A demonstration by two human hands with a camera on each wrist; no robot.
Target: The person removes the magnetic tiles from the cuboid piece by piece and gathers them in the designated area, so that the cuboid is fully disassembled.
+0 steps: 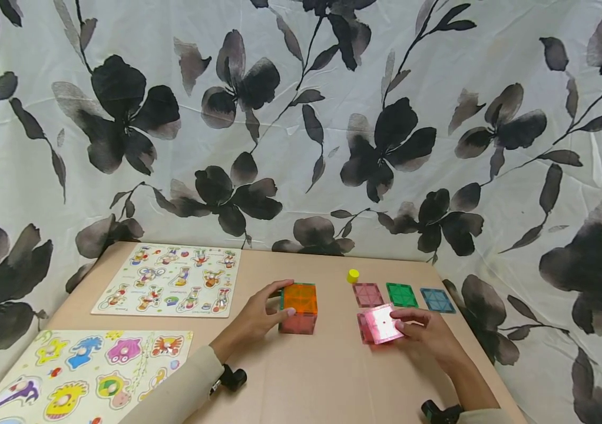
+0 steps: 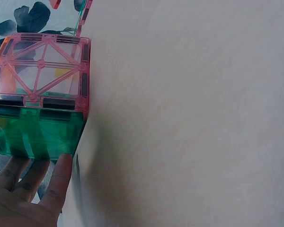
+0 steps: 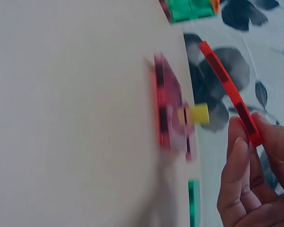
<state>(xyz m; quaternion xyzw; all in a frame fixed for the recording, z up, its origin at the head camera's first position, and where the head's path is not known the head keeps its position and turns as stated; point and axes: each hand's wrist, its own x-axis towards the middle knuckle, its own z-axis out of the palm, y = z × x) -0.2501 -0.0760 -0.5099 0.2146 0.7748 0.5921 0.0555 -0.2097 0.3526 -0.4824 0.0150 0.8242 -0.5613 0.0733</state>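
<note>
Near the table's middle stands a cube of magnetic tiles (image 1: 301, 301), orange on top and pink in front. My left hand (image 1: 252, 321) holds it from the left, thumb near the front edge. In the left wrist view, the fingers (image 2: 60, 182) touch the cube's green side (image 2: 38, 135), beside its pink lattice face. My right hand (image 1: 428, 334) pinches a reddish-pink magnetic tile (image 1: 384, 324) by its edge between thumb and fingers. In the right wrist view this tile (image 3: 228, 90) appears edge-on and tilted. Another pink tile (image 1: 362, 334) lies below it, partly hidden.
Pink (image 1: 368, 295), green (image 1: 402, 295) and blue (image 1: 437, 300) tiles lie in a row behind my right hand. A small yellow cylinder (image 1: 353, 275) stands near the back edge. Two picture puzzle boards (image 1: 168, 306) (image 1: 184, 341) occupy the left. A floral cloth (image 1: 311, 147) hangs behind the table.
</note>
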